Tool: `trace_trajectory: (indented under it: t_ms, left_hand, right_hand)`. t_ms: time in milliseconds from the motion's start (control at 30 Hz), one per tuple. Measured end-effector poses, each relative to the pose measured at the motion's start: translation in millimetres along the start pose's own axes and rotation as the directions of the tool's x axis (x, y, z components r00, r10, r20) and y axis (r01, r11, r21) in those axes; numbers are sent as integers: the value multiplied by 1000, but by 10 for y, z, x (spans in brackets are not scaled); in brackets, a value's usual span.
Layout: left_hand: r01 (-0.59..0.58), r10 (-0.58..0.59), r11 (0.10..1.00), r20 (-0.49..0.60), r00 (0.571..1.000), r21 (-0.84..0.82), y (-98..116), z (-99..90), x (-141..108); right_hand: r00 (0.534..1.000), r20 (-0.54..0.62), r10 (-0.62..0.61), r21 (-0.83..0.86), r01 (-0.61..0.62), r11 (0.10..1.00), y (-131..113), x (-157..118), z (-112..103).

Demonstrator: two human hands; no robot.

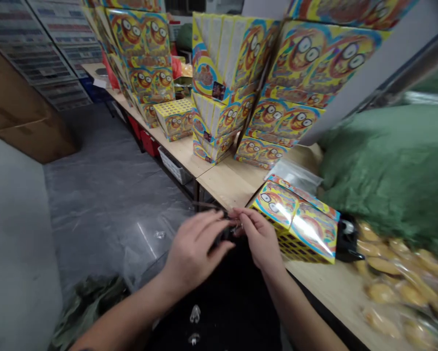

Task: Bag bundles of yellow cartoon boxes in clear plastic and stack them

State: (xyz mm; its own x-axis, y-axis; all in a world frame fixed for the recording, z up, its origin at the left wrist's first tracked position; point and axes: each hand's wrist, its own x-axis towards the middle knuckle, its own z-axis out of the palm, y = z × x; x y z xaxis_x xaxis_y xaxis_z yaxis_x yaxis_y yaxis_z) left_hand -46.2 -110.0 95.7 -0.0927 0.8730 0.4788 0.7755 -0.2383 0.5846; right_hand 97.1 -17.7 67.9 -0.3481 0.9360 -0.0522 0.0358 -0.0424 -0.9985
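Note:
My left hand point(197, 246) and my right hand point(258, 238) meet in front of my dark clothing. The right thumb and forefinger are pinched together on a small, thin item, too small and blurred to name. Curled around the same spot are the left fingers, their tips almost touching the right ones, with the left thumb a little apart. Just right of my right hand, on the table, lies a yellow printed carton point(295, 219) with cartoon faces. Below my hands, small clear plastic pieces point(195, 314) rest on the dark clothing.
Tall stacks of cartoon cartons point(292, 63) stand along the wooden table point(229, 183). A black device point(348, 239) sits beside the near carton. Wrapped round yellow items point(390, 273) and a big green sack point(390, 170) fill the right. Brown boxes point(21, 112) are at left.

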Motion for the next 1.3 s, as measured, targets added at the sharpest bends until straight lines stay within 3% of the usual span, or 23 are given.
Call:
trace_trajectory:
  t_ms: [67,100,133,200,267,333,400,500,633,667,733,833,933,1000,1100,1200,1300]
  left_hand:
    - [60,-58,998,-154,986,9,-71,-167,236]
    - [100,-103,995,-161,982,-30,-118,-219,380]
    - [144,-155,984,-98,983,-107,-161,-238,531]
    - [259,-218,913,160,963,-316,-212,-175,810]
    - [385,-222,793,365,904,-472,-196,-5,1022]
    - [450,-216,714,443,870,-537,-133,214,1162]
    - [466,-207,694,468,859,-549,-63,434,1259]
    - [474,-185,716,516,837,-512,-9,722,1405]
    - [314,-135,865,422,896,-391,-11,1009,1667]
    - [311,-131,869,428,894,-385,-10,1067,1739]
    - [390,-152,826,504,850,-407,-4,1177,1880]
    - [539,-208,732,617,759,-416,-2,1331,2065]
    - [613,-223,685,688,690,-393,-50,1469,2208]
    - [608,-215,702,704,676,-369,-106,1549,2276]
    - [595,-241,726,682,691,-346,-193,1647,2336]
    - [630,-282,688,668,688,-359,-260,1715,2358]
    - [678,-289,629,695,658,-380,-313,1755,2367]
  right_hand:
    - [999,1,-45,-69,45,997,-79,-8,-248]
    - [998,-1,-68,-92,68,993,-124,-24,-375]
    - [997,-4,-83,-104,82,991,-169,-44,-497]
    - [994,-51,-97,-99,92,991,-244,-84,-728]
    - [987,-136,-80,-99,67,993,-293,-115,-949]
    - [979,-204,-25,-94,5,996,-316,-136,-1175]
    - [973,-225,56,-46,-68,997,-314,-155,-1402]
    - [962,-228,151,80,-136,987,-270,-179,-1711]
    - [940,-271,207,120,-180,976,-179,-141,-2030]
    - [934,-294,202,108,-178,978,-156,-111,-2101]
    - [922,-339,189,82,-171,982,-107,-28,-2237]
    - [907,-368,203,83,-186,979,-20,132,-2401]
    - [904,-370,216,126,-182,975,67,275,-2490]
    - [898,-387,211,137,-171,976,110,339,-2519]
    - [888,-417,194,106,-165,981,143,399,-2549]
    - [875,-446,189,43,-189,981,149,446,-2567]
    - [869,-464,173,-10,-201,980,137,489,-2557]
